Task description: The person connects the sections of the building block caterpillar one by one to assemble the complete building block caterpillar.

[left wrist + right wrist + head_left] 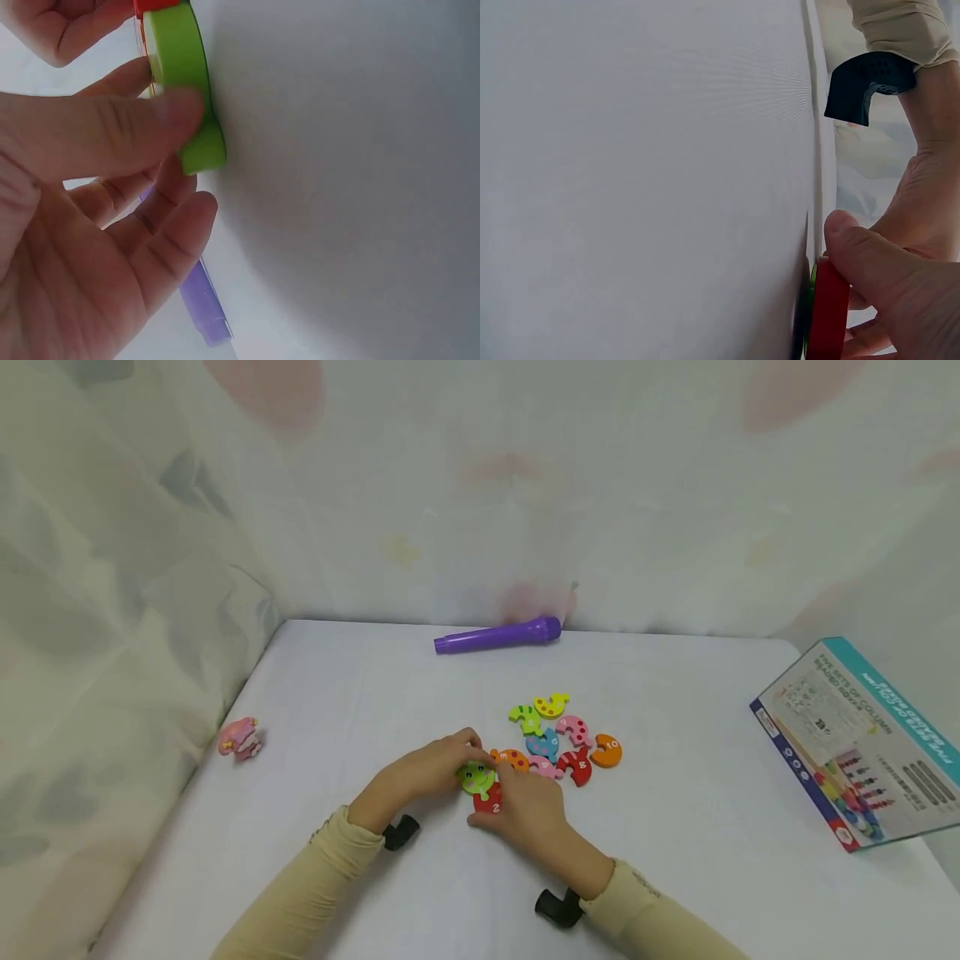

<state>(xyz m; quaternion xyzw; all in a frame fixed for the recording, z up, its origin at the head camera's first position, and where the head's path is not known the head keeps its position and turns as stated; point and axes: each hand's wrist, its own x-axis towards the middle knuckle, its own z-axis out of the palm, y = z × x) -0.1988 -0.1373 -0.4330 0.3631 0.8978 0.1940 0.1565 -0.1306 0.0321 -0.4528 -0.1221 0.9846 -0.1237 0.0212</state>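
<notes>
A green puzzle piece with a smiling face (476,777) lies on the white table, its edge pinched by the thumb and fingers of my left hand (429,768). In the left wrist view the thumb presses on the side of this green piece (180,49). My right hand (536,814) holds a red puzzle piece marked 2 (487,804), which touches the green one. The right wrist view has the thumb against the thick edge of the red piece (829,307). Just beyond my right fingers is an orange spotted piece (513,760), partly hidden.
Several loose numbered pieces lie past the right hand, among them a blue one (542,744), a red striped one (576,767) and an orange one marked 10 (607,751). A purple toy microphone (497,636), a pink figurine (240,739) and a printed box (862,747) stand farther off.
</notes>
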